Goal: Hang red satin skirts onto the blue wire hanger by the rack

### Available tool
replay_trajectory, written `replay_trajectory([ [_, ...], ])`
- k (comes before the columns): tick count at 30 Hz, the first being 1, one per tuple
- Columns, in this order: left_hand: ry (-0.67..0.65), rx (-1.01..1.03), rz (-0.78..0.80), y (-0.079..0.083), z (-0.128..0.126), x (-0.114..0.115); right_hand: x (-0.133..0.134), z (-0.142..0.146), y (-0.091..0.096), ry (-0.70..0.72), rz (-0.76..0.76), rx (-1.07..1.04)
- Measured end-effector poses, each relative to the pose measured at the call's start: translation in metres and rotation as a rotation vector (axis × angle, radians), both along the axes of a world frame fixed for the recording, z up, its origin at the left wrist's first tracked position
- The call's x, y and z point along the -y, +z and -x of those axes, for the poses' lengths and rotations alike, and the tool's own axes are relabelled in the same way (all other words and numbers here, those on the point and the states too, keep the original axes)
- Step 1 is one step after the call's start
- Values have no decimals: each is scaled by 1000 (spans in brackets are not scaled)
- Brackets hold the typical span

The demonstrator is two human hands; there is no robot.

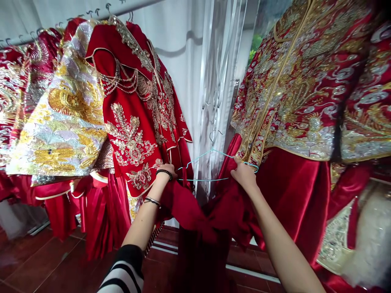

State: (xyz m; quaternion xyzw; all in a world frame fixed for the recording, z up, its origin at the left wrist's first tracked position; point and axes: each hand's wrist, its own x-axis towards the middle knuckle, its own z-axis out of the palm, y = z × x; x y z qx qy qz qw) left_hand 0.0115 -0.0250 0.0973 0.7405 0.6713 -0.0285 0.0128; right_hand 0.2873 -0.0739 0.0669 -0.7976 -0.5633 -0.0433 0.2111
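A thin teal wire hanger point(210, 165) hangs in the air between my two hands. My left hand point(167, 171), with bead bracelets at the wrist, is closed on the hanger's left end and on a fold of plain red cloth point(195, 215). My right hand point(243, 174) is closed on the hanger's right end together with the same red cloth, which sags between my arms down toward the floor.
Red gowns with gold and silver embroidery point(137, 114) hang on a rail point(70, 20) at the left. Another embroidered red jacket and skirt point(299, 101) fill the right. White curtains point(210, 73) hang behind. The floor point(36, 260) is dark red tile.
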Motion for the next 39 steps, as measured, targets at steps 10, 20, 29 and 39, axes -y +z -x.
replay_trajectory([
  [10, 32, 94, -387, 12, -24, 0, 5, 10, 1, 17, -35, -68],
  [20, -414, 339, -730, -21, -30, -31, -5, -5, -7, 25, -109, -102],
  [29, -309, 246, -518, -40, -59, -38, 0, -24, -12, 278, -269, -369],
  [39, -336, 175, -718, -49, -39, -61, 30, -80, -15, 66, -398, -446],
])
